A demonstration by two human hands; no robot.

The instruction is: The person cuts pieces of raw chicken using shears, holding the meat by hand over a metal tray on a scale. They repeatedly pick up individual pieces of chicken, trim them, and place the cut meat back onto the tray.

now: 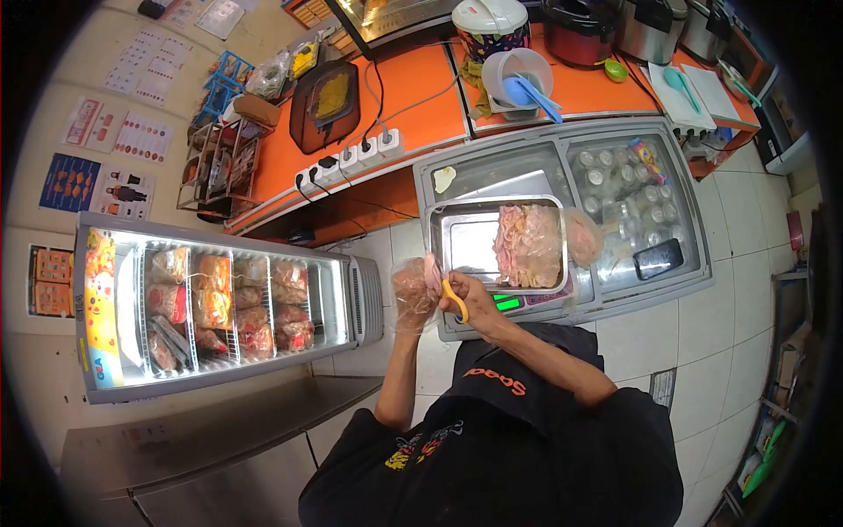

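My left hand [415,294], in a clear plastic glove, is closed on a strip of pink raw meat [432,270] at the left edge of a metal tray [465,243]. Yellow-handled scissors [457,301] are in my right hand [472,299], beside the meat strip; their blades are hard to make out. Sliced raw meat [531,246] is piled in the tray's right half, partly under clear plastic. The tray rests over a scale with a green display [507,303], on the glass-topped freezer [615,303]. A plastic bag with pink contents [582,237] touches the tray's right side.
A black phone [659,260] lies on the freezer's glass, right of the tray. Behind, an orange counter [399,88] holds power strips, cables, a clear container [518,77] and several cookers. At the left stands a lit display fridge [219,307] with packaged food.
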